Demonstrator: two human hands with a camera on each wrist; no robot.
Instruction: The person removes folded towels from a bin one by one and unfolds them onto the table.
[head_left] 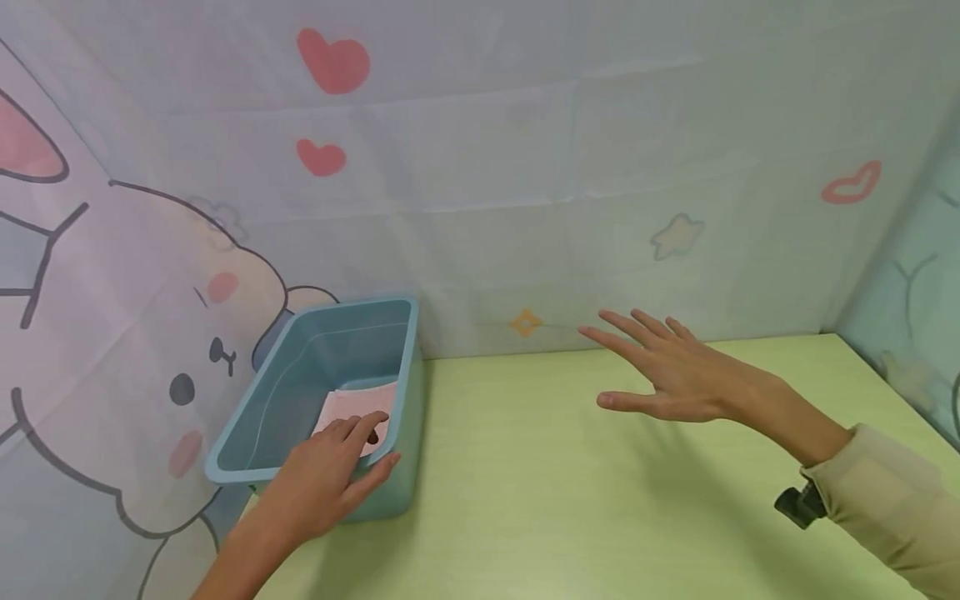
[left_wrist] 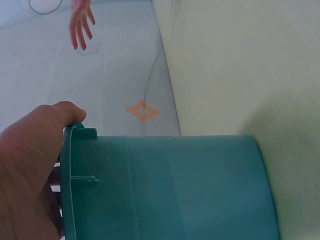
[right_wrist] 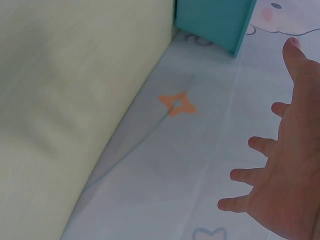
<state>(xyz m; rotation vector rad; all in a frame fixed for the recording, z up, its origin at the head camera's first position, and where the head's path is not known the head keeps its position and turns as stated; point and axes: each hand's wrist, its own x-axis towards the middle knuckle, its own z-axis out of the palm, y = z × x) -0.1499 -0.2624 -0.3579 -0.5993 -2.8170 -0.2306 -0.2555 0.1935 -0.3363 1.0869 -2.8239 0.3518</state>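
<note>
A blue-green plastic bin (head_left: 411, 400) stands at the left against the patterned backdrop. Inside it lies a pale pink, flat, folded piece (head_left: 337, 410) that looks like cloth or paper. My left hand (head_left: 322, 479) reaches over the bin's near right corner, with its fingers above the opening and its thumb at the outer side of the rim. In the left wrist view, the thumb (left_wrist: 72, 112) is right at the rim, and the rim partly hides the other fingers. My right hand (head_left: 678, 375) hovers over the table with its fingers spread, holding nothing.
A pale green table (head_left: 517, 492) carries the bin. Behind it hangs a light backdrop (head_left: 487, 183) with hearts, stars and a large cartoon rabbit. Another patterned sheet (head_left: 911, 308) closes off the right side. A small black device (head_left: 801, 505) is at the right cuff.
</note>
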